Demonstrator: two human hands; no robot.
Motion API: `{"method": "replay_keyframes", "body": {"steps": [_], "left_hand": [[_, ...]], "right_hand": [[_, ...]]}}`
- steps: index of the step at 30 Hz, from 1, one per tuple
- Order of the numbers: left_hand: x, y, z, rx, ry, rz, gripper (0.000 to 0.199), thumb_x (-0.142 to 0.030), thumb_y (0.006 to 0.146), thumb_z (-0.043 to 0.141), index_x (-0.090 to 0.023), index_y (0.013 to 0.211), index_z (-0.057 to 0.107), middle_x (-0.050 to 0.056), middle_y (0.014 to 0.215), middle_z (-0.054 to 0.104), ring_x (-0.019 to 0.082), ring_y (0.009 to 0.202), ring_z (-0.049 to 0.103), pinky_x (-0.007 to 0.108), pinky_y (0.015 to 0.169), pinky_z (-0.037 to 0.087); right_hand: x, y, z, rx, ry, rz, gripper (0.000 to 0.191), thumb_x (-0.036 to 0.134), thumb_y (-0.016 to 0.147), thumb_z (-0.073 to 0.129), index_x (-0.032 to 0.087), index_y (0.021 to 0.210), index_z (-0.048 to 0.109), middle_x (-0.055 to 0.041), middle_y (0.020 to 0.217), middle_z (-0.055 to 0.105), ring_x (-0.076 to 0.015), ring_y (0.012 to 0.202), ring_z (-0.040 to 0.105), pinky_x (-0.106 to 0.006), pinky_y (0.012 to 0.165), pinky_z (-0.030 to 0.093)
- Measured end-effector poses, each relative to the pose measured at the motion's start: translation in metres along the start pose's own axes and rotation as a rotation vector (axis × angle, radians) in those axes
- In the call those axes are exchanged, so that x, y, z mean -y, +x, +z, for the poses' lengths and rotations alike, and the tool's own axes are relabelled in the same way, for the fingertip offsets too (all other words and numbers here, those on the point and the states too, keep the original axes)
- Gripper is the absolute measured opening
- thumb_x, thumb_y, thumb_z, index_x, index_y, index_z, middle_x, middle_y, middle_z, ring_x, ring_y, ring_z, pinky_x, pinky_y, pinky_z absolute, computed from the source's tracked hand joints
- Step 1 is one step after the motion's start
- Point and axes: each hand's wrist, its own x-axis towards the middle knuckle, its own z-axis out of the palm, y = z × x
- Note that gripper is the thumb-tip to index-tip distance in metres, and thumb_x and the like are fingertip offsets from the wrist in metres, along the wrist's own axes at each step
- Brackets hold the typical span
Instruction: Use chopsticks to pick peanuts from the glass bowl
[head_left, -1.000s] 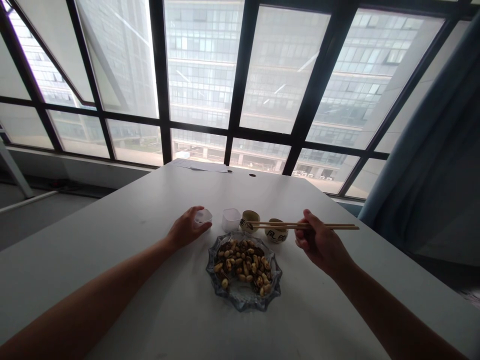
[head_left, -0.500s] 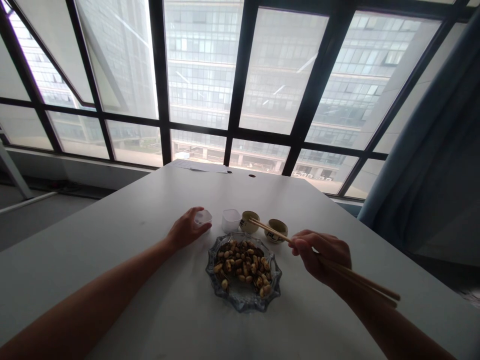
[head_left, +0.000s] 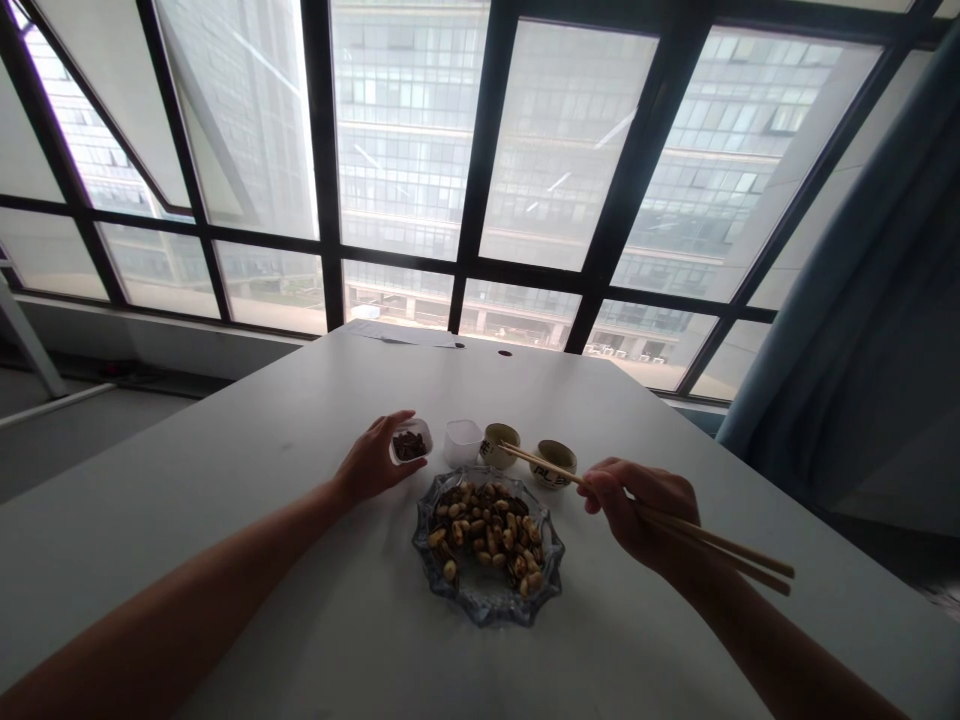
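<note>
My left hand (head_left: 375,462) grips a small clear plastic cup (head_left: 429,440), tilted toward me so the dark seeds (head_left: 409,446) inside show. My right hand (head_left: 641,505) holds a pair of wooden chopsticks (head_left: 551,463), their tips over a small ceramic cup (head_left: 496,452) with dark lettering. Beside that cup stands a second lettered ceramic cup (head_left: 553,470), under the chopsticks' shafts. Another clear plastic cup (head_left: 460,446) is between the held cup and the ceramic ones. Nearest me sits a scalloped glass bowl (head_left: 486,608) with nuts and dark seeds (head_left: 495,530) mixed in it.
Everything rests on a long white table (head_left: 315,600). Sheets of paper (head_left: 405,333) lie at its far end, near two round holes. Beyond are black-framed windows (head_left: 397,150); a blue curtain (head_left: 832,300) hangs on the right.
My left hand has tilted the plastic cup toward me and moved it slightly right, so its seeds now show. My right hand and the chopsticks have barely shifted.
</note>
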Motion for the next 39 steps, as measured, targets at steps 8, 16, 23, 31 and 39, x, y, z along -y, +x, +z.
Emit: {"method": "replay_keyframes", "body": {"steps": [8,16,23,31,39], "left_hand": [[-0.002,-0.001,0.001,0.015,0.003,0.107,0.065,-0.042,0.075,0.074,-0.022,0.131,0.049,0.012,0.126,0.063,0.028,0.116,0.061,0.044,0.1,0.052],[-0.006,-0.001,-0.003,0.039,0.001,0.108,0.068,-0.046,0.074,0.073,-0.021,0.132,0.048,0.012,0.125,0.064,0.029,0.116,0.063,0.043,0.099,0.053],[-0.01,-0.003,-0.004,0.059,0.001,0.109,0.07,-0.049,0.074,0.073,-0.022,0.133,0.047,0.012,0.127,0.064,0.03,0.116,0.063,0.045,0.099,0.052],[-0.012,-0.002,-0.006,0.086,-0.011,0.09,0.068,-0.047,0.073,0.073,-0.023,0.133,0.05,0.012,0.126,0.065,0.03,0.116,0.063,0.046,0.1,0.051],[-0.012,-0.001,-0.006,0.084,0.003,0.036,0.065,-0.047,0.074,0.071,-0.022,0.131,0.051,0.012,0.124,0.066,0.03,0.113,0.065,0.046,0.098,0.052]], "right_hand": [[-0.003,-0.003,-0.001,-0.006,0.041,0.061,0.03,0.033,0.092,0.06,0.021,0.065,0.066,-0.0019,0.053,0.068,-0.0133,0.041,0.061,-0.023,0.039,0.046],[0.009,0.001,0.042,-0.143,0.224,0.196,0.031,0.035,0.099,0.052,0.022,0.073,0.064,-0.0016,0.057,0.068,-0.0138,0.043,0.062,-0.025,0.042,0.05],[0.007,0.037,0.089,0.093,0.202,0.198,0.04,0.048,0.096,0.052,0.021,0.068,0.061,-0.0006,0.055,0.065,-0.0125,0.047,0.059,-0.024,0.048,0.048],[0.009,0.035,0.06,0.016,0.329,0.379,0.049,0.059,0.093,0.052,0.019,0.067,0.064,-0.0026,0.054,0.065,-0.014,0.047,0.061,-0.024,0.046,0.05],[0.02,0.027,-0.007,0.365,0.197,0.373,0.054,0.057,0.093,0.052,0.019,0.056,0.061,0.0016,0.04,0.052,-0.0099,0.032,0.048,-0.02,0.033,0.036]]}}
